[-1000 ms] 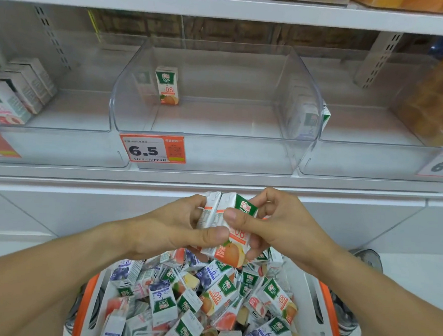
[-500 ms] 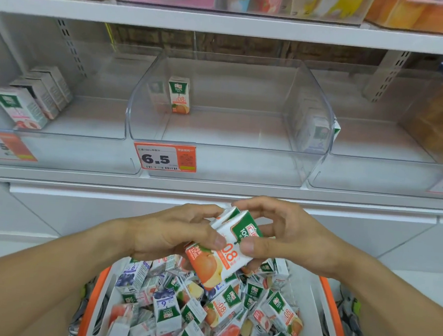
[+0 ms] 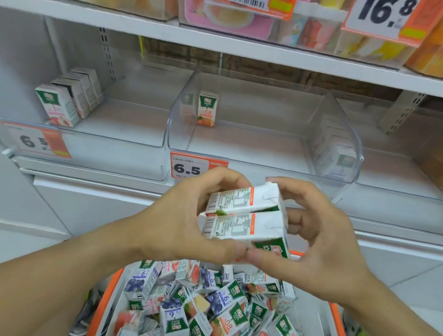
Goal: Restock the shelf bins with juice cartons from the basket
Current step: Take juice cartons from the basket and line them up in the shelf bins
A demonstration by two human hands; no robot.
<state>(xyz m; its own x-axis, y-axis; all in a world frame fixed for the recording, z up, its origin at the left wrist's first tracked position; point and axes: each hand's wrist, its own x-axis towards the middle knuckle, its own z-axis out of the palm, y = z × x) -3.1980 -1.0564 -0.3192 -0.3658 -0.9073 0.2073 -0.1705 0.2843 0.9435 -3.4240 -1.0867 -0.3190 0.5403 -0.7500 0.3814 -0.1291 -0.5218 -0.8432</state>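
Barely begun, by the look: beyond the left hand [image 3: 184, 226], left bin [image 3: 90, 141] holding few cartons; middle bin [image 3: 264, 150] just one; basket [image 3: 107, 294] below still heaped. Stacked pair of cartons [image 3: 245, 217] pinched between left hand and right hand [image 3: 312, 244], long axes lying left-right, tops rightward.

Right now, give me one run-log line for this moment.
left hand: holds two juice cartons | right hand: same cartons | basket: full | middle bin: one orange carton
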